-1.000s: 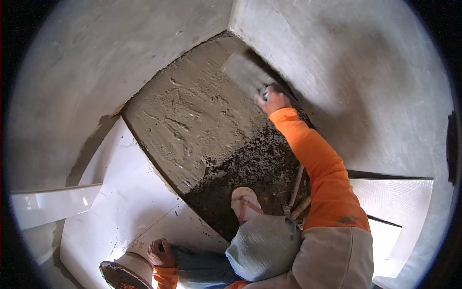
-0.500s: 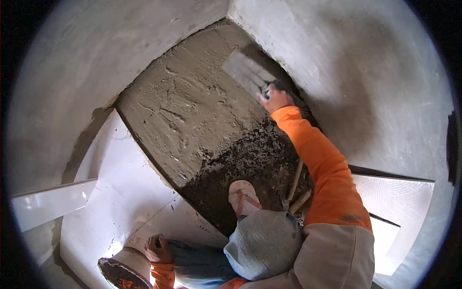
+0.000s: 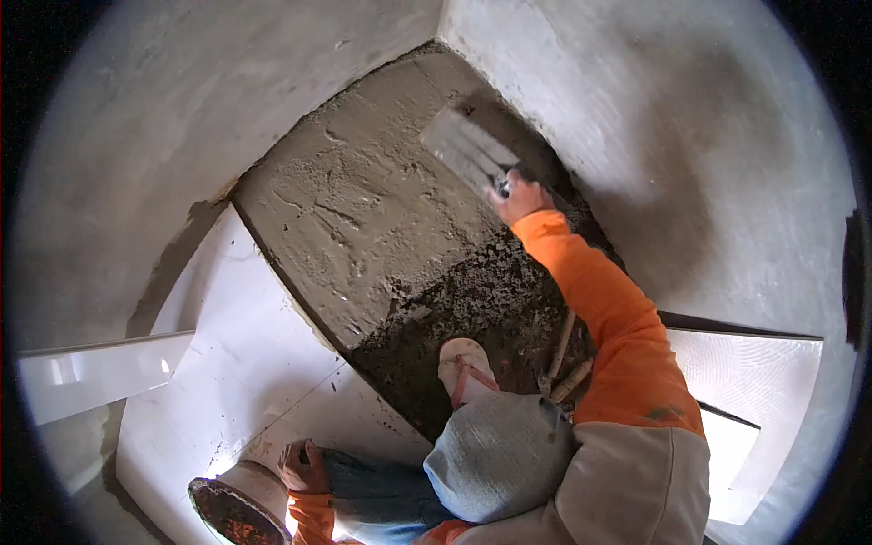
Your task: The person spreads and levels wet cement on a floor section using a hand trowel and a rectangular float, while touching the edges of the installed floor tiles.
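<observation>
My right hand (image 3: pixel 524 196) is closed round the handle of a flat steel finishing trowel (image 3: pixel 465 150). The trowel's blade lies against a bed of wet grey mortar (image 3: pixel 354 195), close to the right-hand wall. Ridges and lumps mark the mortar to the left, while its surface looks smoother at the far corner. Beside my bent knee, my left hand (image 3: pixel 302 468) has its fingers curled in; a dark patch shows between thumb and fingers, and what it is I cannot tell. That hand is next to a bucket (image 3: pixel 259 479) with a dirty rim.
White floor tiles (image 3: pixel 218 336) border the mortar on the left. Grey plastered walls (image 3: pixel 690 154) meet at the far corner. My sandalled foot (image 3: pixel 465 363) stands on dark rough ground (image 3: pixel 481 291). Two handled tools (image 3: pixel 561 350) lie beside it. White tile pieces (image 3: pixel 754 372) stand at the right.
The trowel in my right hand has shifted slightly left and toward me across the mortar. My left hand stays by the bucket. The whole view has shifted a little.
</observation>
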Demonstrator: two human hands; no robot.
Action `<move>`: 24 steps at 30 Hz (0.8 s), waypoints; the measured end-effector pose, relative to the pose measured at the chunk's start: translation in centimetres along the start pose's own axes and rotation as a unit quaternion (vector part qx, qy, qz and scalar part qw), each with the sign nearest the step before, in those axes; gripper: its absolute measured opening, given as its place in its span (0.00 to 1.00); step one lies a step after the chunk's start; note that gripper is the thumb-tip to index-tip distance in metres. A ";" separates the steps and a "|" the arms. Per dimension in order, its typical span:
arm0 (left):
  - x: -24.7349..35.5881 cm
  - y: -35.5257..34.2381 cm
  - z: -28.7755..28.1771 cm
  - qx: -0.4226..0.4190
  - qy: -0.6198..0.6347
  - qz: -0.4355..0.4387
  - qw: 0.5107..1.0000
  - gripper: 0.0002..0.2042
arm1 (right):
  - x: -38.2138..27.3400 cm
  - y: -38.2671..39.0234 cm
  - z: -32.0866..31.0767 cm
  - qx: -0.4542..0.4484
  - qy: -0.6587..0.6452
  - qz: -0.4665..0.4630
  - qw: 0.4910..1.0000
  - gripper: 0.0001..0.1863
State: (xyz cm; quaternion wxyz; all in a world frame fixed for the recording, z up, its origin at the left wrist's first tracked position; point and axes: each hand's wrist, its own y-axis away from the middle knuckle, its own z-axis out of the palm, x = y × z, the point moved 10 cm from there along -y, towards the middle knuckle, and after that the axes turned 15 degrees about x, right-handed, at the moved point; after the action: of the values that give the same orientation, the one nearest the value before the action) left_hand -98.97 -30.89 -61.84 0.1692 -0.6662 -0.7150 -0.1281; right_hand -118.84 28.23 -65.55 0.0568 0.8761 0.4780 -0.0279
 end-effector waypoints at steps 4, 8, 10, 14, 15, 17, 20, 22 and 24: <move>2.1 -1.5 1.0 -0.029 0.019 -0.072 0.997 0.07 | 3.3 -2.6 0.2 0.079 0.019 0.045 0.996 0.32; 1.2 -0.6 0.6 -0.010 -0.003 0.039 0.999 0.06 | 3.3 -9.0 -0.7 0.134 0.037 0.053 0.989 0.30; 2.2 -1.0 -0.6 -0.002 0.009 -0.009 1.000 0.06 | 4.4 -8.5 -0.8 0.142 0.024 0.057 0.988 0.31; 2.3 -1.1 0.0 -0.002 0.009 -0.016 1.000 0.06 | 10.3 -6.2 1.9 0.180 0.009 0.101 0.978 0.35; 2.0 -1.3 0.0 -0.003 0.009 -0.038 0.999 0.06 | 9.7 -5.1 2.6 0.174 0.008 0.095 0.980 0.35; 1.7 -1.7 -0.2 -0.005 -0.006 -0.042 0.999 0.06 | 7.3 -2.0 3.4 0.137 -0.040 0.028 0.989 0.36; 2.1 -1.5 0.3 0.005 -0.014 0.031 0.999 0.05 | 8.4 -2.6 3.7 0.063 -0.020 0.036 0.997 0.42; 4.0 -1.6 0.4 0.008 -0.023 0.100 0.995 0.05 | 7.3 -4.0 2.3 0.114 -0.004 0.070 0.991 0.46; 3.3 -2.2 0.8 -0.030 -0.008 -0.016 0.999 0.05 | 7.2 -4.0 3.6 0.066 -0.016 0.054 0.996 0.46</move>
State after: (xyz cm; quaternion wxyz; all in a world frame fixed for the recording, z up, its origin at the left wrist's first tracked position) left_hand -101.44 -27.76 -61.08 0.1413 -0.6604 -0.7228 -0.1462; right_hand -118.25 35.91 -70.11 0.0085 0.9020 0.4258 -0.0705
